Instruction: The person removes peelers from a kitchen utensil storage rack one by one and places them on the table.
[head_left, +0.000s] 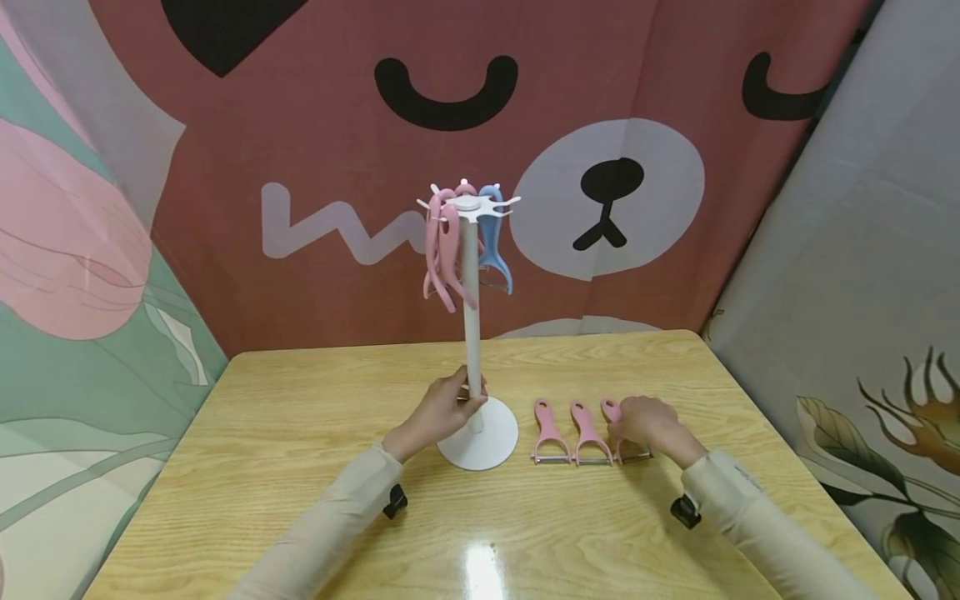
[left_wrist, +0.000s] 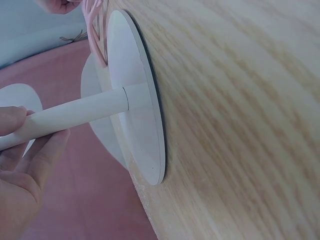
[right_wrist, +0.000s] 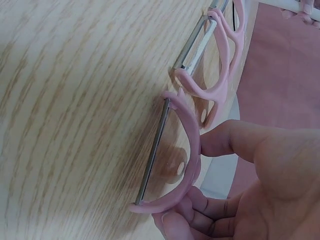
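Observation:
A white stand with an upright pole (head_left: 472, 342), a round base (head_left: 495, 446) and a hooked top (head_left: 468, 205) stands on the table. My left hand (head_left: 442, 407) grips the pole low down, thumb and fingers around it. From the hooks hang several pink peelers (head_left: 448, 242) and one blue peeler (head_left: 491, 237). To the right of the base, two pink peelers (head_left: 546, 423) lie side by side, blades toward me. At the row's right end my right hand (head_left: 649, 421) pinches a third pink peeler (right_wrist: 192, 132) between thumb and fingers. Its handle is partly hidden by the hand.
The wooden table (head_left: 315, 475) has its far edge against a hanging cloth (head_left: 337, 300) with a bear face. Patterned cloths (head_left: 847, 275) hang at both sides. The tall stand rises between my two arms.

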